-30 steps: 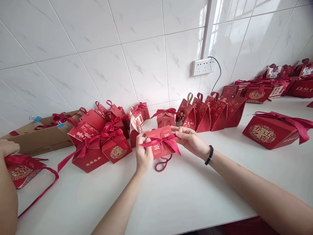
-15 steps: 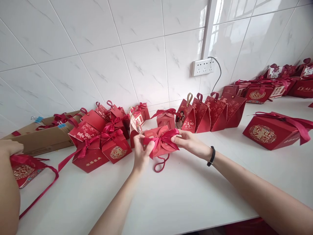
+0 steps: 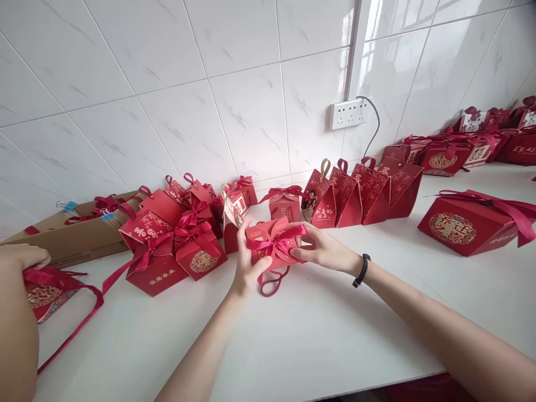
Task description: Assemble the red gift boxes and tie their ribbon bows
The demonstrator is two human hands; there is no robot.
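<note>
Small red card box with curved interlocking flaps, tied with a glossy crimson satin bow; it sits between two hands, flaps toward the wearer; cannot tell whether its base meets the white smooth-topped table.

Left hand: grip closed on the box's left side, thumb along the near edge, probably to steady it; right hand: grip closed on its right edge, fingers by the bow's right end, likely to keep box and ribbon in check together; one red twisted-cord loop hangs on its near side.

Outward from that box: just behind, one ribboned red card box; behind and right, four red wedge-shaped card boxes with strap loops, seemingly filed close to save room; well right, one large red card box with gold round emblem; left, a cluster of red card boxes, overlapped, count uncertain, two bowed ones foremost; farther left, one long brown cardboard carton bearing two blue-tagged clips, and another person's arm over one patterned red box.
</note>
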